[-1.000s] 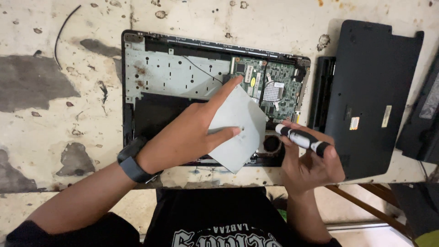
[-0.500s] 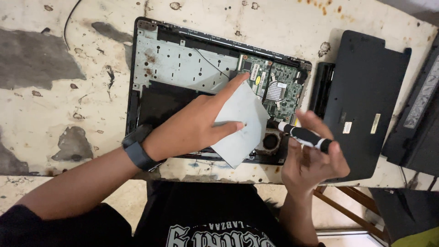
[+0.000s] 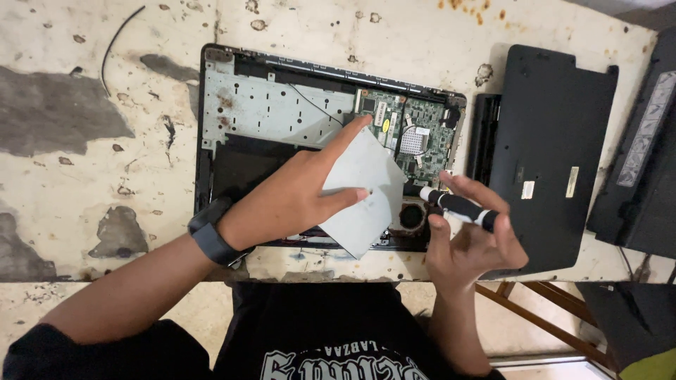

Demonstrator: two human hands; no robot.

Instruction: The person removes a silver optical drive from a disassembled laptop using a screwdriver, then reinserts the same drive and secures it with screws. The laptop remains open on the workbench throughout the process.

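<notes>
The left hand [image 3: 296, 200] pinched a grey plate [image 3: 362, 190] over the opened laptop [image 3: 282, 112] on the table [image 3: 84, 176]. Just beside it, the right hand [image 3: 472, 243] gripped a screwdriver [image 3: 458, 205], tip toward the fan [image 3: 410, 214]. Holding the plate steady and clear of the circuit board [image 3: 412, 134] looked wise.

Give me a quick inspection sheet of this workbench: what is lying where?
Surface: worn, stained pale table.
Job's things: opened laptop base with green circuit board; grey flat panel; black-and-white screwdriver.
Clutter: black cover beside the base; another dark device at the table's edge.
Hands: left hand holds the panel; right hand holds the screwdriver.
Cables: loose black wire.
Surroundings: wooden frame below.
</notes>
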